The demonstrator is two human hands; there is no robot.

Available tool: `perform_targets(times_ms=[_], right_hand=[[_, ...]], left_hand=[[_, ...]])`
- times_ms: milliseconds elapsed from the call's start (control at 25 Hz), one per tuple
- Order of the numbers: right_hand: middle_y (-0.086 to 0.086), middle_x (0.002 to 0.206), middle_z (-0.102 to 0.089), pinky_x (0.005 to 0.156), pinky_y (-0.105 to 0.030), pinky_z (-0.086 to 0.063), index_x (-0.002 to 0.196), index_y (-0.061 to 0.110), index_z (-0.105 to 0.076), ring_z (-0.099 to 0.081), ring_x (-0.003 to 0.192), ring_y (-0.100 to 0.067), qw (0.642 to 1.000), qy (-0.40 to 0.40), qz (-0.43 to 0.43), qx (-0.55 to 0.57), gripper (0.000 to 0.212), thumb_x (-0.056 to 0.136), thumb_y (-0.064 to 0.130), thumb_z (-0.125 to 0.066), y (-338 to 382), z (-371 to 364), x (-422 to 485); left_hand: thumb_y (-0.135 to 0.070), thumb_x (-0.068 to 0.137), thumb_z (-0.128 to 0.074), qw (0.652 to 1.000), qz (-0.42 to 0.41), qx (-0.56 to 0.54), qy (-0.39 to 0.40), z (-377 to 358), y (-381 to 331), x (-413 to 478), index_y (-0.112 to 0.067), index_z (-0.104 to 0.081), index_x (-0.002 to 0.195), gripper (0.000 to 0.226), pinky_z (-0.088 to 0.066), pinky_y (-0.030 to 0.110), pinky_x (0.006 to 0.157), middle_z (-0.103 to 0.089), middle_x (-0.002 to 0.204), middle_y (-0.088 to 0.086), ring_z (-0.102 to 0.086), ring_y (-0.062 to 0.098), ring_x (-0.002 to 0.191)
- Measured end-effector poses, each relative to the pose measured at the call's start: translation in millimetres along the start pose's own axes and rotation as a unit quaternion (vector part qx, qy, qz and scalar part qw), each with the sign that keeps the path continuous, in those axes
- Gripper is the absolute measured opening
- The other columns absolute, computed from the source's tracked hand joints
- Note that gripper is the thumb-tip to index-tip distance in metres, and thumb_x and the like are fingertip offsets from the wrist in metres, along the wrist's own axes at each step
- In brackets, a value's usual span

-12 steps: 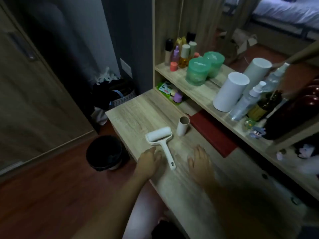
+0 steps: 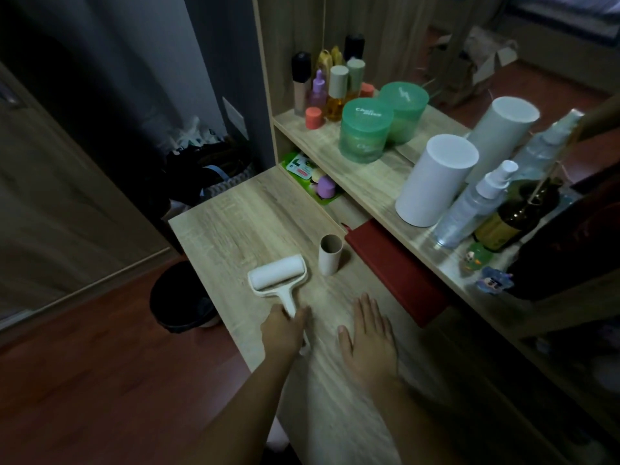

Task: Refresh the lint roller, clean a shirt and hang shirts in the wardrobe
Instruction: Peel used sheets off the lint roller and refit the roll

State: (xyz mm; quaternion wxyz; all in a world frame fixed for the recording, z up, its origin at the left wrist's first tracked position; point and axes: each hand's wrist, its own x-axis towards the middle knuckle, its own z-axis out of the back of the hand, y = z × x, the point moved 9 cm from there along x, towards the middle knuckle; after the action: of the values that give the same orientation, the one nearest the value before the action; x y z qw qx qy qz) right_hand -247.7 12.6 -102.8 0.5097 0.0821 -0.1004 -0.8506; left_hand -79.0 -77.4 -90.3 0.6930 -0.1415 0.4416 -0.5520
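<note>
Lint roller (image 2: 277, 276) lies on the pale wooden desk (image 2: 235, 213), its white drum turned away from the person and its handle pointing back towards them.

Left of the roller, down on the reddish floor just off the desk edge, stands a dark bin (image 2: 181, 298). At the roller's near end the left hand (image 2: 282, 327) covers the handle, fingers curled round it in a closed grip. The handle's tip shows below the hand.

Just right of the roller's drum a cardboard tube (image 2: 330, 255) stands upright, near the drum but not touching it. Right of the roller's handle, and apart from it, the right hand (image 2: 369, 333) rests palm down on the desk with its fingers straight and slightly spread, holding nothing.

Further right of the roller a flat red slab (image 2: 396, 273) lies on the desk, partly under a shelf (image 2: 369, 182).

On that shelf, above and right of the roller, the row runs as follows:
- a cluster of small bottles (image 2: 337, 88) at the far end
- two green jars (image 2: 366, 129), one just behind the other
- a tall white cylinder (image 2: 436, 181)
- a clear spray bottle (image 2: 469, 209)
- a brown bottle (image 2: 513, 218), farthest right of the roller
</note>
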Motion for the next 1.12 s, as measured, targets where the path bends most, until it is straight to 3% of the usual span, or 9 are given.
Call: perform_targets(times_ms=[240, 360, 440, 520, 680, 760, 920, 1000, 1120], right_hand=[[-0.009, 0.143, -0.047, 0.107, -0.039, -0.029, 0.136, 0.01, -0.045, -0.043, 0.132, -0.022, 1.0, 0.02, -0.006, 0.0, 0.063, 0.086, 0.047, -0.034, -1.9, -5.4, 1.2], [-0.006, 0.149, -0.038, 0.111, -0.035, -0.023, 0.139, 0.012, -0.04, -0.035, 0.137, -0.019, 0.999, 0.011, -0.018, 0.045, 0.063, 0.088, 0.046, -0.03, 0.4, 0.4, 0.3], [-0.004, 0.149, -0.037, 0.109, -0.028, -0.026, 0.139, 0.015, -0.039, -0.035, 0.136, -0.016, 0.977, 0.01, -0.079, 0.196, 0.053, 0.093, 0.04, -0.032, 3.1, 13.7, 5.6], [-0.004, 0.138, -0.049, 0.095, -0.019, -0.036, 0.135, 0.017, -0.042, -0.047, 0.119, -0.012, 0.912, -0.005, -0.154, 0.379, 0.041, 0.097, 0.032, -0.036, 13.6, 28.3, 7.2], [0.0, 0.116, -0.052, 0.067, -0.023, -0.055, 0.133, 0.019, -0.037, -0.061, 0.087, -0.009, 0.701, 0.015, -0.244, 0.67, 0.036, 0.099, 0.031, -0.031, 58.7, 30.9, 3.3], [0.0, 0.105, -0.053, 0.062, -0.027, -0.052, 0.128, 0.023, -0.039, -0.062, 0.08, -0.012, 0.666, -0.031, -0.271, 0.694, 0.032, 0.098, 0.034, -0.035, 63.0, 37.5, 0.9], [-0.012, 0.114, -0.053, 0.055, -0.014, -0.053, 0.12, 0.015, -0.045, -0.061, 0.093, -0.024, 0.69, -0.081, -0.272, 0.665, 0.028, 0.096, 0.029, -0.04, 56.4, 49.2, 1.6], [-0.015, 0.116, -0.054, 0.055, -0.011, -0.052, 0.115, 0.013, -0.046, -0.059, 0.098, -0.025, 0.705, -0.078, -0.256, 0.657, 0.025, 0.096, 0.028, -0.04, 56.9, 52.1, 4.1], [-0.013, 0.115, -0.056, 0.055, -0.012, -0.052, 0.121, 0.011, -0.048, -0.06, 0.092, -0.016, 0.741, -0.059, -0.219, 0.632, 0.032, 0.096, 0.029, -0.04, 64.5, 58.9, 8.2]], left_hand=[[-0.042, 0.093, -0.042, 0.994, -0.029, -0.098, -0.039, 9.0, 4.6, -4.0, -0.019, -0.047, 0.09, 0.024, -0.054, 0.045, 0.069, -0.061, 0.079, 0.006, -0.062, 0.029, 0.075], [-0.047, 0.094, -0.039, 0.992, -0.09, -0.081, -0.047, 28.2, -4.7, -15.4, -0.013, -0.051, 0.091, 0.036, -0.046, 0.029, 0.057, -0.059, 0.071, 0.001, -0.058, 0.016, 0.066], [-0.049, 0.092, -0.036, 0.987, -0.142, -0.068, -0.039, 40.5, -13.9, -25.6, -0.011, -0.05, 0.086, 0.041, -0.037, 0.021, 0.053, -0.058, 0.066, 0.001, -0.055, 0.01, 0.062], [-0.055, 0.09, -0.032, 0.982, -0.18, -0.049, -0.015, 46.6, -20.0, -34.0, -0.011, -0.048, 0.084, 0.047, -0.036, 0.025, 0.052, -0.058, 0.063, 0.0, -0.056, 0.01, 0.061], [-0.062, 0.089, -0.026, 0.972, -0.218, 0.05, 0.075, 39.0, -23.8, -51.4, -0.026, -0.046, 0.095, 0.042, -0.037, 0.027, 0.062, -0.063, 0.075, -0.007, -0.06, 0.014, 0.073], [-0.061, 0.091, -0.024, 0.962, -0.233, 0.078, 0.122, 34.5, -21.5, -60.9, -0.033, -0.043, 0.096, 0.034, -0.037, 0.026, 0.066, -0.064, 0.086, -0.008, -0.063, 0.016, 0.085], [-0.069, 0.083, -0.022, 0.974, -0.205, -0.055, 0.084, 55.2, -21.8, -44.3, -0.035, -0.051, 0.099, 0.048, -0.045, 0.023, 0.076, -0.064, 0.092, -0.014, -0.061, 0.001, 0.089], [-0.068, 0.079, -0.036, 0.973, -0.141, -0.169, 0.072, 66.5, -23.4, -21.5, -0.036, -0.053, 0.114, 0.05, -0.047, 0.03, 0.094, -0.062, 0.113, -0.011, -0.059, 0.003, 0.104], [-0.046, 0.085, -0.059, 0.961, -0.171, -0.171, 0.133, 72.4, -51.4, -15.7, -0.033, -0.056, 0.118, 0.036, -0.049, 0.025, 0.093, -0.057, 0.121, -0.01, -0.057, 0.003, 0.108]])
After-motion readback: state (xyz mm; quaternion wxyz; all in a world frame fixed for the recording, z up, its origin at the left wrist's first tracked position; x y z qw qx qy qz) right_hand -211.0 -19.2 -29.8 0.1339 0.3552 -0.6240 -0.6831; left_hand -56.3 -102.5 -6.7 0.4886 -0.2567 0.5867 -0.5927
